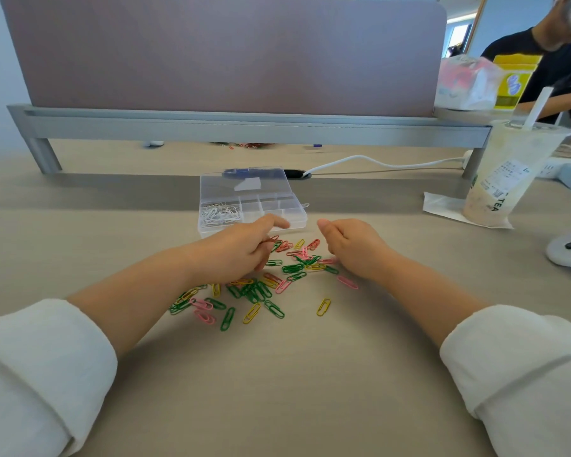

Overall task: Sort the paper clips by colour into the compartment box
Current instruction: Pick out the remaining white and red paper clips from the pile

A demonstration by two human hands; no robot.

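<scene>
- The paper clips (254, 291) lie loose in a spread heap on the table (277, 390), between the two forearms. They are green, yellow, pink and red, many overlapping.
- The compartment box (297, 219) stands at 12 o'clock from the heap, just beyond the hands. It is clear plastic, with its lid (244, 183) open and lying back at its 12 o'clock side.
- White clips (220, 214) fill the compartment at the box's 9 o'clock end. The other compartments look see-through, and their contents are hard to make out.
- The left hand (241, 249) covers the 10 o'clock part of the heap and the near wall of the box.
- Its fingers (261, 258) curl downward with the thumb stretched toward the box. The tips sit at a red clip (272, 239); whether they pinch it cannot be told.
- The right hand (353, 249) rests at 2 o'clock of the heap with its thumb raised. Its fingers fold under the palm and are hidden, so any hold cannot be told.
- A drink cup (508, 173) stands at 2 o'clock, and a white controller (567, 249) at 3 o'clock is cut off by the frame edge.
</scene>
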